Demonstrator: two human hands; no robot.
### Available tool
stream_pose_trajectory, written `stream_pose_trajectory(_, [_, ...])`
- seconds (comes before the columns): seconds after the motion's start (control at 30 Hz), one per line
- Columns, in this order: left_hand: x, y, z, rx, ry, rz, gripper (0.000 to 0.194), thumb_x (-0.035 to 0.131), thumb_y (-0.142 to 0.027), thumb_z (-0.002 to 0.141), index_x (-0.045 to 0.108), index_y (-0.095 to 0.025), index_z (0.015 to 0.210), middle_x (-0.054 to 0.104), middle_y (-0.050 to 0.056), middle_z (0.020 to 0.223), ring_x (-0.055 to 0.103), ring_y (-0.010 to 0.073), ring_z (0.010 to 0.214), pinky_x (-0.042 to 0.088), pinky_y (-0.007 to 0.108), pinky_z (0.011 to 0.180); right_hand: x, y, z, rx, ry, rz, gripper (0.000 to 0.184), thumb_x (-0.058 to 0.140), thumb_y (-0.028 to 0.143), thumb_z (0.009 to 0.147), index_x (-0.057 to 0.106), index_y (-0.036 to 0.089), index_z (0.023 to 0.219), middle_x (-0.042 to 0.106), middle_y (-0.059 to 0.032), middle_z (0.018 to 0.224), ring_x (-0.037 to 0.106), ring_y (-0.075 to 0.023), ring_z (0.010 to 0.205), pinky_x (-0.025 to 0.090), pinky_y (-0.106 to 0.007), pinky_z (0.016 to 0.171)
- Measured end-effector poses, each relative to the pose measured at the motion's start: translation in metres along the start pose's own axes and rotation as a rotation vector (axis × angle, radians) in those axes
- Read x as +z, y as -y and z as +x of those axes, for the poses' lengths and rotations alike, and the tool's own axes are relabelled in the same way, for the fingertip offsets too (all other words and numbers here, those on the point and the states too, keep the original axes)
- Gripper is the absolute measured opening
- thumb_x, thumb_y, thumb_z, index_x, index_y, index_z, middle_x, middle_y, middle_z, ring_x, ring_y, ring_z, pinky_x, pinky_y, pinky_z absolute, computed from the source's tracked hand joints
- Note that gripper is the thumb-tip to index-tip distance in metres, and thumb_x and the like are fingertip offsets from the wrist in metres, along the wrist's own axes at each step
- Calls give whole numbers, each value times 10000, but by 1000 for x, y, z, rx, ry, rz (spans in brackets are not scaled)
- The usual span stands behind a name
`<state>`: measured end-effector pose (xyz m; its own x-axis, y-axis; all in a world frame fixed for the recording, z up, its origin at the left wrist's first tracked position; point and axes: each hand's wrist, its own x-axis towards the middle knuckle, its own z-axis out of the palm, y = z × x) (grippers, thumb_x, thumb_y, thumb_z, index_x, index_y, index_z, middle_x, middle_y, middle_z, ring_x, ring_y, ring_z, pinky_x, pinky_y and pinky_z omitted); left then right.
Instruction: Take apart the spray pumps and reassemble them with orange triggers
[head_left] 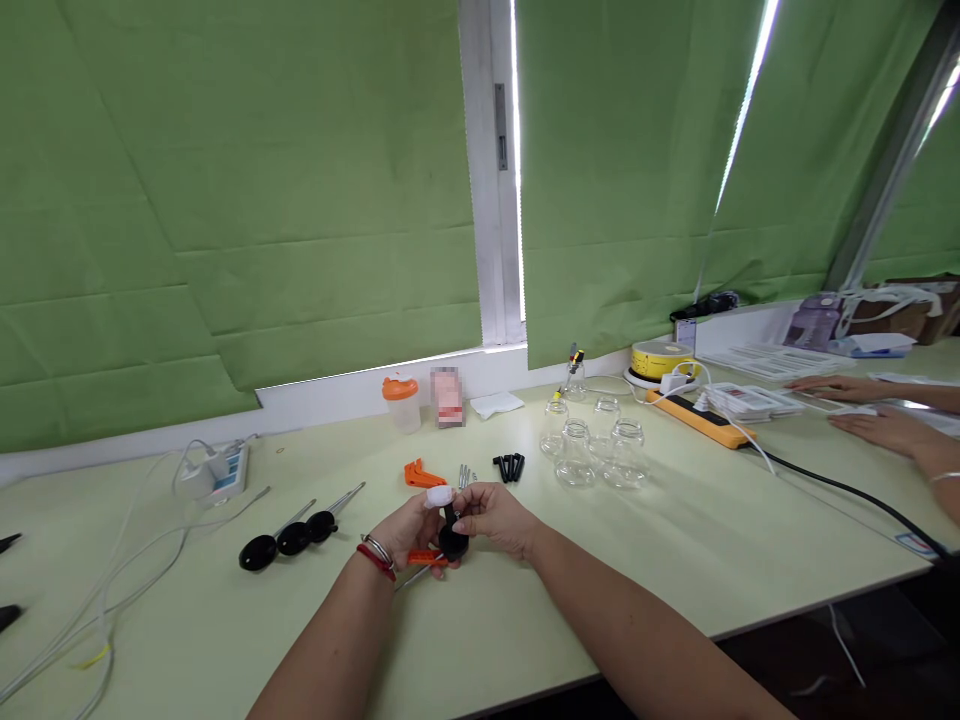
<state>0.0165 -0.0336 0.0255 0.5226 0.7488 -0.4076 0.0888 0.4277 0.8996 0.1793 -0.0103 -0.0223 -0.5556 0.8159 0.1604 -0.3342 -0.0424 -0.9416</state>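
Note:
My left hand (401, 530) is closed around a black round-headed part (453, 543) with an orange lever (426, 557) and a thin metal rod pointing down left. A small white piece (439, 496) shows at its thumb; whether it is a wrap or a separate part is unclear. The fingers of my right hand (495, 515) pinch at the top of the black part, on something too small to make out. Just beyond lie orange levers (422, 475), short metal pins (465, 476) and black tubes (509, 467). To the left, black discs with metal rods (293, 538) rest on the table.
Several clear glass jars (576, 460) stand right of centre. Behind are an orange-lidded cup (403, 405) and a tissue (495, 404). An orange power strip (697, 418), yellow round container (661, 358) and cables (112, 580) occupy the sides. Another person's hands (874, 425) rest near papers at right.

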Motion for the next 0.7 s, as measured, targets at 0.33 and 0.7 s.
stream_pose_trajectory(0.33, [1, -2, -1, -14, 1, 5, 442, 482, -575, 721, 458, -200, 953, 624, 75, 757, 640, 237, 582, 455, 257, 363, 4, 3, -2, -27, 8, 1, 377, 826, 250, 492, 525, 158, 699, 564, 28, 736, 530, -101, 653, 424, -251, 628])
stream_pose_trajectory(0.7, [-5, 2, 3, 0, 33, -44, 441, 500, -590, 704, 469, -204, 917, 608, 50, 764, 626, 215, 542, 442, 249, 342, 6, 6, -4, -1, 13, -19, 384, 812, 276, 515, 502, 171, 716, 553, 35, 696, 520, -104, 643, 400, -240, 605])
